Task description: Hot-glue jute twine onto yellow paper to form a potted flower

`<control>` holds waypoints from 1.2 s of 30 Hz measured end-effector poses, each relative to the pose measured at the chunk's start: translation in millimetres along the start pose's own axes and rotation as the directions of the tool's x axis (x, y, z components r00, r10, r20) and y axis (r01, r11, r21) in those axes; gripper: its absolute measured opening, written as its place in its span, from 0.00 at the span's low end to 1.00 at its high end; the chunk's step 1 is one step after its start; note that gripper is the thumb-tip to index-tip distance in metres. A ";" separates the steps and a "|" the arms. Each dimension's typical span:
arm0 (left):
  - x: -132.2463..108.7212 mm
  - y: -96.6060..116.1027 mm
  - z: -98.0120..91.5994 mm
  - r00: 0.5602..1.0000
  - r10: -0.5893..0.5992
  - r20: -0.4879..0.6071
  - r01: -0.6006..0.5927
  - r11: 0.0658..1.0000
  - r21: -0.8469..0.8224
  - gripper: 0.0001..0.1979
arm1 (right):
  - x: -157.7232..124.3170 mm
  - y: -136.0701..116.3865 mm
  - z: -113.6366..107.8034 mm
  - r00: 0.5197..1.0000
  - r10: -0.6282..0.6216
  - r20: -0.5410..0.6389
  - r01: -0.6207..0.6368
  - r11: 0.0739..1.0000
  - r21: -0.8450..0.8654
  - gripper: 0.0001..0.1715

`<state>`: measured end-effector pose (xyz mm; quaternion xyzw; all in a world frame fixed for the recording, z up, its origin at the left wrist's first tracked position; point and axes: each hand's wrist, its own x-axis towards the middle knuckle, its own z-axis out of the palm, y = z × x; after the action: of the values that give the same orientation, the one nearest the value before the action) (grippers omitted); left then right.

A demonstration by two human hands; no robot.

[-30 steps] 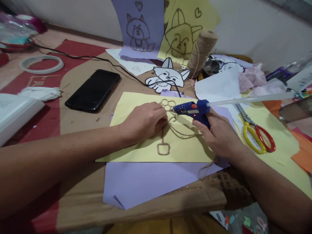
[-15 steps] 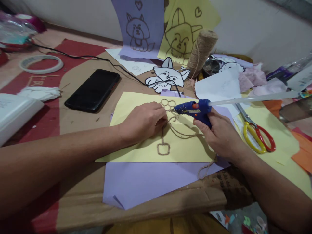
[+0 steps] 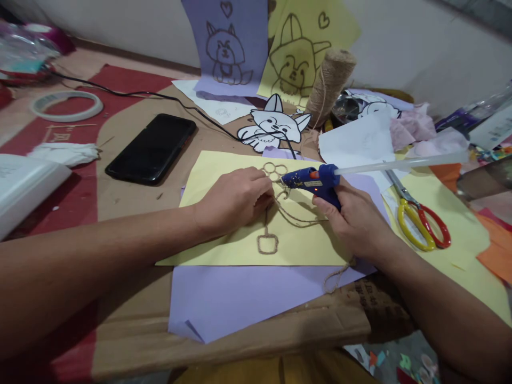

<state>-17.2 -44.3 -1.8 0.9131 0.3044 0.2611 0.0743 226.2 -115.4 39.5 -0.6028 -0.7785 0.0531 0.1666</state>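
Observation:
My right hand point(image 3: 360, 218) is wrapped round a blue hot glue gun point(image 3: 314, 184) with a red light lit and a long clear glue stick out of its back. Its nozzle points left at a flower outline point(image 3: 274, 172) of twine on the yellow paper point(image 3: 224, 248). Just left of the nozzle, my left hand point(image 3: 240, 197) rests on the paper with its fingertips pinched at the jute twine point(image 3: 298, 220), which trails right beneath the gun hand. Below, a twine stem leads to a small pot outline point(image 3: 267, 244). The left fingertips are partly hidden.
Purple paper point(image 3: 236, 298) lies under the yellow sheet. A black phone point(image 3: 154, 149), tape roll point(image 3: 66, 105) and cable surround the left side. Scissors point(image 3: 424, 218) lie right. A twine spool point(image 3: 330, 85), fox cutout point(image 3: 276, 125) and two fox pictures stand behind.
The glue gun and my right hand have shifted slightly left, bringing the nozzle closer to the flower outline. My left hand stays in place.

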 end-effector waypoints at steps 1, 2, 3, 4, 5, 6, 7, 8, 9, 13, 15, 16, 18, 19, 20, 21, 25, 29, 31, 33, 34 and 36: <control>0.2 0.0 0.2 1.000 0.001 -0.002 -0.001 1.000 0.002 0.08 | 0.4 -0.4 0.7 1.000 -0.002 0.010 0.002 1.000 0.002 0.21; 0.3 -0.1 0.6 1.000 0.003 -0.002 -0.003 1.000 0.005 0.08 | 0.7 -0.7 1.0 1.000 -0.004 0.017 0.004 1.000 0.001 0.21; 0.4 -0.3 1.1 1.000 0.004 -0.003 -0.004 1.000 0.007 0.08 | 0.8 -0.9 0.8 1.000 -0.005 0.019 0.005 1.000 -0.003 0.21; 0.3 -0.5 1.6 1.000 0.003 -0.005 -0.003 1.000 0.008 0.08 | 0.7 -0.9 0.0 1.000 -0.005 0.019 0.005 1.000 -0.010 0.22; 0.1 -0.8 2.0 1.000 0.001 -0.008 -0.001 1.000 0.007 0.08 | 0.5 -0.8 -1.2 1.000 -0.003 0.019 0.003 1.000 -0.017 0.22; -0.2 -1.0 2.3 1.000 -0.003 -0.010 0.003 1.000 0.006 0.08 | 0.2 -0.6 -2.7 1.000 0.000 0.019 0.001 1.000 -0.024 0.21; -0.5 -1.2 2.4 1.000 -0.007 -0.011 0.007 1.000 0.004 0.08 | -0.1 -0.3 -4.4 1.000 -0.001 0.017 0.001 1.000 -0.027 0.21; -0.8 -1.4 2.4 1.000 -0.011 -0.011 0.011 1.000 0.003 0.08 | -0.5 0.0 -6.0 1.000 -0.003 0.012 0.003 1.000 -0.025 0.20; -1.1 -1.5 2.3 1.000 -0.014 -0.009 0.014 1.000 0.001 0.08 | -0.8 0.3 -7.4 1.000 -0.005 0.003 0.005 1.000 -0.019 0.19; -1.3 -1.2 1.3 1.000 -0.008 0.001 0.008 1.000 0.000 0.08 | -1.2 1.0 -7.3 0.999 -0.004 -0.032 0.004 1.000 0.002 0.19; -1.1 -0.9 1.1 1.000 -0.007 0.003 0.007 1.000 0.003 0.08 | -1.0 0.9 -4.8 1.000 0.006 -0.022 -0.006 1.000 0.004 0.20; -1.0 -0.8 1.2 1.000 -0.008 0.000 0.008 1.000 0.006 0.08 | -0.9 0.8 -3.7 1.000 0.009 -0.009 -0.009 1.000 0.006 0.20; -1.0 -0.7 1.5 1.000 -0.011 -0.007 0.011 1.000 0.012 0.08 | -0.7 0.5 -2.8 1.000 0.016 0.018 -0.016 1.000 0.004 0.21; -1.0 -0.6 1.6 1.000 -0.012 -0.007 0.012 1.000 0.012 0.09 | -0.6 0.4 -3.3 0.999 0.020 0.028 -0.020 1.000 -0.001 0.21; -1.0 -0.6 1.7 1.000 -0.013 -0.006 0.013 1.000 0.011 0.09 | -0.7 0.3 -4.1 0.999 0.023 0.034 -0.023 1.000 -0.006 0.21; -1.0 -0.6 1.7 1.000 -0.013 -0.003 0.013 1.000 0.010 0.08 | -0.9 0.3 -5.3 0.999 0.022 0.033 -0.022 1.000 -0.009 0.21; -0.9 -0.7 1.2 1.000 -0.010 -0.003 0.010 1.000 0.011 0.08 | -1.8 1.0 -8.3 1.000 -0.006 -0.008 0.006 1.000 -0.004 0.20; -0.8 -0.8 0.7 1.000 -0.001 0.002 0.001 1.000 0.005 0.09 | -1.7 1.0 -3.9 0.999 -0.006 -0.032 0.006 1.000 0.003 0.19; -0.7 -0.8 0.9 1.000 -0.003 -0.002 0.003 1.000 0.008 0.09 | -1.2 0.2 -0.9 1.000 -0.004 -0.009 0.004 1.000 0.005 0.20; -0.7 -0.8 1.2 1.000 -0.004 -0.011 0.004 1.000 0.014 0.09 | -0.7 -0.6 0.8 1.000 0.001 0.017 -0.001 1.000 0.008 0.20; -0.7 -0.8 1.3 1.000 -0.004 -0.014 0.004 1.000 0.017 0.09 | -0.6 -0.9 1.2 1.000 0.003 0.022 -0.004 1.000 0.011 0.20; -0.8 -0.8 1.3 1.000 -0.006 -0.012 0.006 1.000 0.018 0.09 | -0.6 -0.9 0.9 1.000 0.006 0.021 -0.007 1.000 0.024 0.19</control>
<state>-17.5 -44.1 -3.4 0.9112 0.3099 0.2634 0.0648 225.2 -116.1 38.8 -0.6027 -0.7776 0.0693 0.1654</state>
